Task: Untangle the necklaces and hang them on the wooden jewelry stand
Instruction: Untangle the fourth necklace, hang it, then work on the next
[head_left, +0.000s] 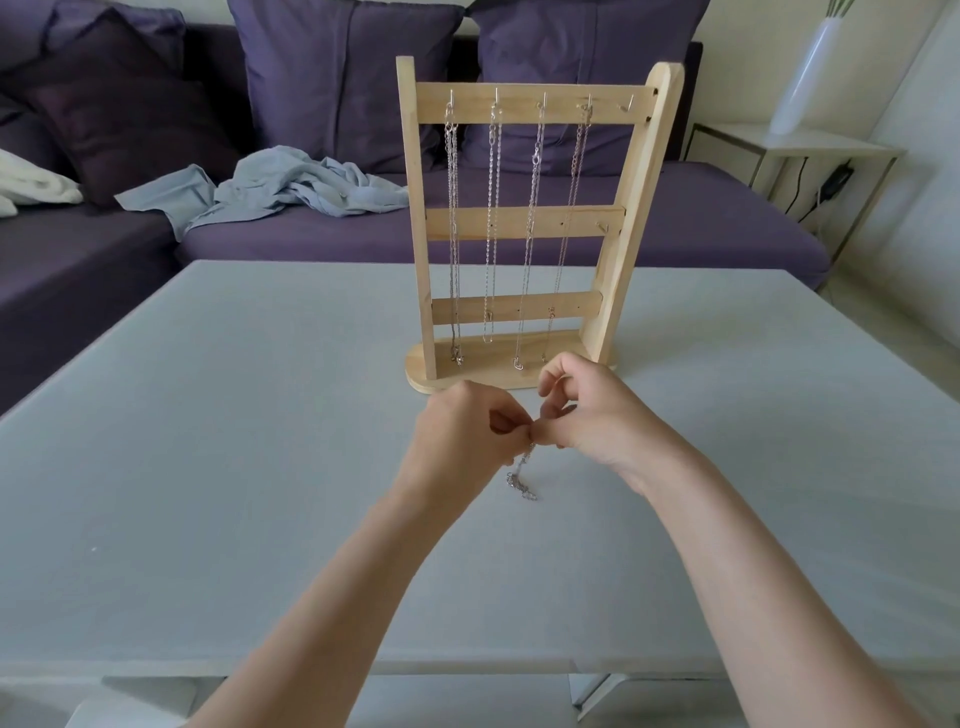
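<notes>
Last necklace (521, 475) pinched between left hand (462, 431) and right hand (587, 415), fingertips meeting at one spot, probably to work a knot or clasp; slack bunched on the bench (208, 415) below. Wooden jewelry stand (519, 223) just beyond, four chains hung, rightmost top hook (627, 104) vacant, presumably reserved for this one.

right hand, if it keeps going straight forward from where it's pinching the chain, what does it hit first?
Most likely the wooden stand, at its base, which lies just beyond the right hand. Depth is hard to judge from this one view.
</notes>
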